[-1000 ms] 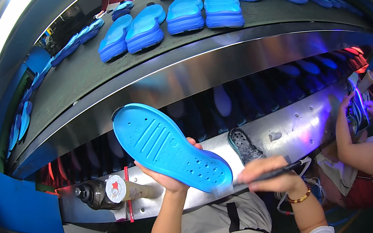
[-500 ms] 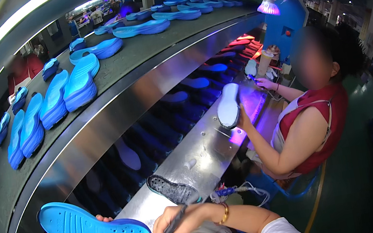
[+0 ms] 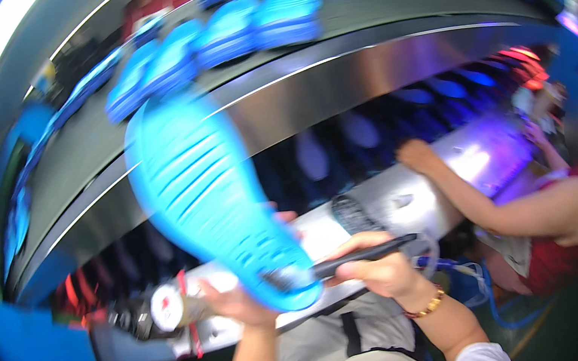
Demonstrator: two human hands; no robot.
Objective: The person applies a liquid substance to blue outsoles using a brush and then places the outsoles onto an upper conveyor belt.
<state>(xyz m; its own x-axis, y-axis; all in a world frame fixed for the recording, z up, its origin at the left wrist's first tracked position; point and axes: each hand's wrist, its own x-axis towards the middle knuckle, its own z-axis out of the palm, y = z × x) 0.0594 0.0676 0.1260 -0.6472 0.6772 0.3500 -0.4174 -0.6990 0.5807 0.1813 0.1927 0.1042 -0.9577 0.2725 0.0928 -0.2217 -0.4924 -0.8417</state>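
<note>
A bright blue shoe sole point(image 3: 192, 174) stands tilted up in front of me, its grooved and dimpled face toward me. My left hand point(image 3: 237, 304) is closed on the sole from behind, near its lower end; the sole hides part of the fingers. Between the fingers of my right hand point(image 3: 389, 275) is a brush with a slim black handle point(image 3: 394, 244). Its blurred tip lies over the lower end of the sole, where a whitish smear shows; motion blur leaves the exact contact unclear.
Several blue soles point(image 3: 286, 16) lie on the dark conveyor belt point(image 3: 354, 20) above. A patterned dark insole-shaped piece point(image 3: 350, 216) rests on the metal ledge point(image 3: 417, 216). A lidded cup point(image 3: 167, 308) stands left. At right, a co-worker's arm point(image 3: 475, 195) reaches over the ledge.
The view has swung left. The blue sole has turned from lying sideways to upright, and the brush has moved from below it onto its lower end. The co-worker's pale sole is out of sight.
</note>
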